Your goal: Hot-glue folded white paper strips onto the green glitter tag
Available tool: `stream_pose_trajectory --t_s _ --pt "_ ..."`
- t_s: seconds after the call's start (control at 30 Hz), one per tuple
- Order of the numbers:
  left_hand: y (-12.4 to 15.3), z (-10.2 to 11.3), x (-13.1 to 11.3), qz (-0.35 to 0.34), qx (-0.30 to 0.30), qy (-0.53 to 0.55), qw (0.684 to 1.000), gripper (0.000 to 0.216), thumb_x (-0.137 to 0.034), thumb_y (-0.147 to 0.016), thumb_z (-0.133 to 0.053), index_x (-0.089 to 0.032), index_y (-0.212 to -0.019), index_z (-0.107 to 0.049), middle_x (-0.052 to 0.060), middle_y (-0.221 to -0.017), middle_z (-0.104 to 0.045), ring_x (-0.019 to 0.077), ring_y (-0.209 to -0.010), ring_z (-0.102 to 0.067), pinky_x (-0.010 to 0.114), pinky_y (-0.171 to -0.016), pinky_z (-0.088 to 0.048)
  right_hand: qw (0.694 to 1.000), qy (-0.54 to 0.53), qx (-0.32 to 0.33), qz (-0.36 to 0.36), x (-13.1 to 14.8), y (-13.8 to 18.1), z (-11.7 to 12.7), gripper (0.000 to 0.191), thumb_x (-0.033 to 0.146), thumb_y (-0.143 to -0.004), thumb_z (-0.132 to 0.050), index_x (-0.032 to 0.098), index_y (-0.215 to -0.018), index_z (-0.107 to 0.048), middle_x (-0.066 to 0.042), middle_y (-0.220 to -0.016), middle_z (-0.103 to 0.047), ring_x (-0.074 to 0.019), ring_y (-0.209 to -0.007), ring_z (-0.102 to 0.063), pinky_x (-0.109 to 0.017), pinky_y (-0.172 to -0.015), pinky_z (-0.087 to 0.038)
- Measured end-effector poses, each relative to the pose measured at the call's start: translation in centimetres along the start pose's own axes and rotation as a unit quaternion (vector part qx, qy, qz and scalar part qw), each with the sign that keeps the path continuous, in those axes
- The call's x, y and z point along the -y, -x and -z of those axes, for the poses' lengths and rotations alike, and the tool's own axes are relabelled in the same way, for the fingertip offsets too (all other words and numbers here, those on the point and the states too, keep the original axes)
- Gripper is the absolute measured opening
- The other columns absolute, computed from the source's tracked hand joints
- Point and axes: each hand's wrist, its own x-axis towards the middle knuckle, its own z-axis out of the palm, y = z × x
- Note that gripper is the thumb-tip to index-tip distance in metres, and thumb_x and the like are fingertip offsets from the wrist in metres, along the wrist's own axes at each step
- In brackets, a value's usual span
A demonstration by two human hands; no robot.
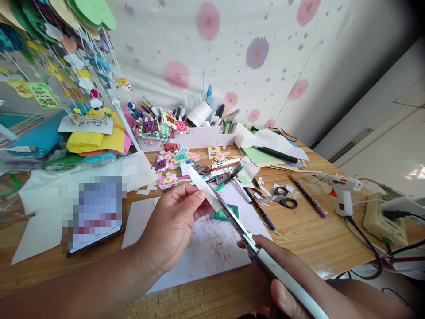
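My left hand (181,210) pinches a narrow strip of white paper (199,184) between thumb and fingers, above the middle of the table. My right hand (288,274) is closed around a long pair of scissors (244,235) with pale handles. Their blades point away to the upper left and meet the right edge of the strip. Part of the handles is hidden by my fingers. Beneath both hands lies a white sheet (202,257) scattered with coloured specks. On it is a small dark green glittery piece (226,213), partly covered by the scissors.
Small coloured cut-outs (181,157) and pens lie behind my hands. To the right are small black-handled scissors (286,198), a glue gun (341,190) and a power strip (383,219) with cables. A blurred phone (96,215) stands left. Paper decorations hang on strings at upper left.
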Motion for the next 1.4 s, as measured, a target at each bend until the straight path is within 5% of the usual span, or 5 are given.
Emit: stream_pose_trajectory --t_s 0.43,0.9,1.13,1.4 --pt "0.3 -0.1 0.3 0.011 0.016 -0.035 0.999 0.014 -0.023 -0.077 -0.07 -0.016 -0.067 -0.063 0.001 -0.073 -0.065 0.0138 -0.075 -0.06 0.029 -0.076 -0.049 0.997 0.035 -0.054 0.039 0.2 -0.4 -1.8 0.061 0.065 -0.084 -0.046 0.021 -0.125 -0.057 -0.008 -0.087 -0.071 -0.025 -0.078 -0.065 -0.031 -0.07 -0.055" --pt "0.5 -0.3 0.2 0.009 0.007 -0.034 0.999 0.013 -0.022 -0.075 -0.072 -0.016 -0.065 -0.065 -0.001 -0.068 -0.064 0.0122 -0.07 -0.059 0.026 -0.071 -0.05 0.997 -0.061 -0.015 0.049 -1.1 -1.2 -2.3 0.063 0.074 -0.083 -0.036 0.023 -0.108 -0.064 -0.002 -0.06 -0.057 -0.018 -0.055 -0.055 -0.028 -0.055 -0.049" --pt "0.4 -0.2 0.2 0.024 0.013 -0.027 0.999 0.013 -0.023 -0.076 -0.07 -0.016 -0.067 -0.063 0.001 -0.072 -0.063 0.0152 -0.076 -0.059 0.031 -0.077 -0.048 0.998 0.0 -0.051 0.041 0.4 -0.2 -2.1 0.06 0.067 -0.085 -0.043 0.023 -0.123 -0.057 -0.009 -0.088 -0.067 -0.0241 -0.081 -0.064 -0.032 -0.074 -0.053" --pt "0.7 -0.3 0.1 0.034 0.036 -0.068 0.996 0.02 -0.026 -0.075 -0.07 -0.017 -0.062 -0.057 -0.001 -0.066 -0.055 0.0151 -0.073 -0.053 0.031 -0.075 -0.042 0.998 0.041 -0.046 0.034 -0.7 -0.2 -2.4 0.063 0.064 -0.088 -0.039 0.019 -0.13 -0.05 -0.006 -0.075 -0.065 -0.0212 -0.068 -0.061 -0.03 -0.066 -0.053"
